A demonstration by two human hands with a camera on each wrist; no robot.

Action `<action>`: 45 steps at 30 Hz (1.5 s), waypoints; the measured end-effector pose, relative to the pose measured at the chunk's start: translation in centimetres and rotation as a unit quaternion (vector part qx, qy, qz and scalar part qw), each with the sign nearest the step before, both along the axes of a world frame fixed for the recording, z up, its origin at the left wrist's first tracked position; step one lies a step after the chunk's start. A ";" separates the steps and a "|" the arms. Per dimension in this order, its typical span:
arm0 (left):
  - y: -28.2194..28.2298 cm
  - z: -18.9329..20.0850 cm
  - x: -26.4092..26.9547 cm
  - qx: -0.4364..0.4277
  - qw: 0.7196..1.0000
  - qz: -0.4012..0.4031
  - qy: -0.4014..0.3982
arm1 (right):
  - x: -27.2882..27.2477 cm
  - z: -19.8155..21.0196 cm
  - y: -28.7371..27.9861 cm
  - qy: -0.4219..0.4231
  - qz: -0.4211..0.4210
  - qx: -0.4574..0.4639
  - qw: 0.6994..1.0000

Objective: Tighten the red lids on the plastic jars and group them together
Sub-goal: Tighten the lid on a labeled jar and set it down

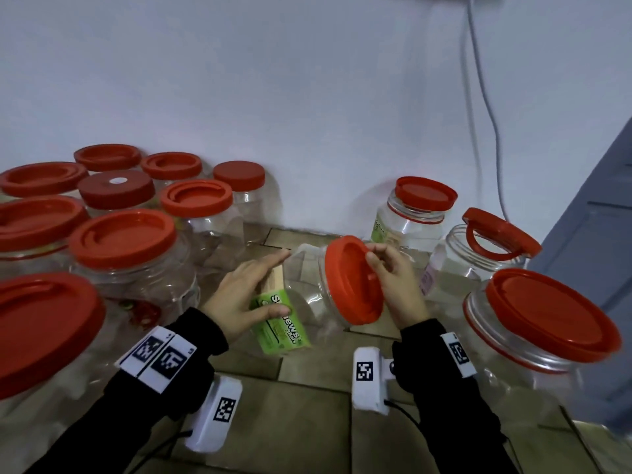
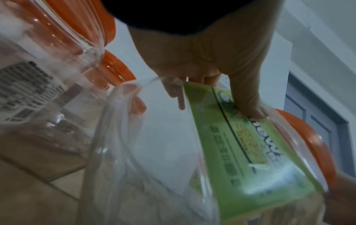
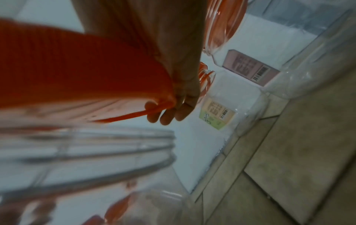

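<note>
Jar point(image 1: 301, 295) tilted, left hand point(image 1: 239, 295) gripping its body | right hand point(image 1: 396, 285) gripping red lid point(image 1: 352, 282) | capped jars point(image 1: 130, 217) grouped left | three jars point(image 1: 478, 254) right remain

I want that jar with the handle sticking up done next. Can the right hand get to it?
Probably yes. The jar with the raised handle stands just beyond the right hand, nothing between them. But that hand is busy gripping the tilted jar's lid.

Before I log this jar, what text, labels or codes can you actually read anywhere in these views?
"S...hews": partial green label on the held jar, thumb covering the middle.
Fine print on that label: blurred.
Barcode labels on neighbouring jars: unreadable.
Black-and-white square markers on the wrist bands: patterns, no words.
</note>
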State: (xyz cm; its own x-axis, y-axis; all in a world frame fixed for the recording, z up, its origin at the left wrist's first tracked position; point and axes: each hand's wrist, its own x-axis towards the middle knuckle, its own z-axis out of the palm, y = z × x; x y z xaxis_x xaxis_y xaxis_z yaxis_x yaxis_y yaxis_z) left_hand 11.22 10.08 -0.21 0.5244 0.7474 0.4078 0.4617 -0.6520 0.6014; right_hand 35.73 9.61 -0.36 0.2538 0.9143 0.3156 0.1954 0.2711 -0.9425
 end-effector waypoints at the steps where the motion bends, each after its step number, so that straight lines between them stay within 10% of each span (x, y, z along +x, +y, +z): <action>1: 0.1 -0.1 -0.1 -0.002 1.000 0.001 -0.004 | -0.2 -0.2 -0.2 0.003 0.003 -0.005 1.000; 19: 0.9 -0.6 0.3 0.030 0.999 0.022 0.012 | -2.7 0.6 -2.0 -0.127 0.008 -0.022 0.992; 23: 1.3 -0.7 0.3 0.031 0.999 0.004 0.009 | -1.2 3.5 -3.7 -0.307 0.135 -0.202 0.920; 27: 1.9 -0.5 0.3 0.010 1.000 -0.017 -0.013 | -0.7 4.6 -4.6 -0.409 0.150 -0.155 0.886; 31: 2.3 -0.4 0.2 -0.012 0.999 -0.022 -0.027 | -0.6 4.5 -4.9 -0.425 0.165 -0.110 0.883; 38: 2.0 -0.4 0.4 -0.002 0.999 -0.025 -0.025 | -2.0 5.0 -4.7 -0.362 0.084 -0.296 0.880; 45: 2.2 -0.7 -0.9 -0.051 0.995 -0.030 -0.082 | -2.2 4.8 -5.5 -0.419 0.178 -0.115 0.883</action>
State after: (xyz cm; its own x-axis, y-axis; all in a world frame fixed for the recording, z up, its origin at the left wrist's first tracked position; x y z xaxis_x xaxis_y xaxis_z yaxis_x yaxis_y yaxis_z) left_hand 10.29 12.23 -0.92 0.5027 0.7585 0.4147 0.3135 -0.6070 0.7302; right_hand 33.51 4.09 4.42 -0.2971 0.9535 0.0519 0.7910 0.2762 -0.5459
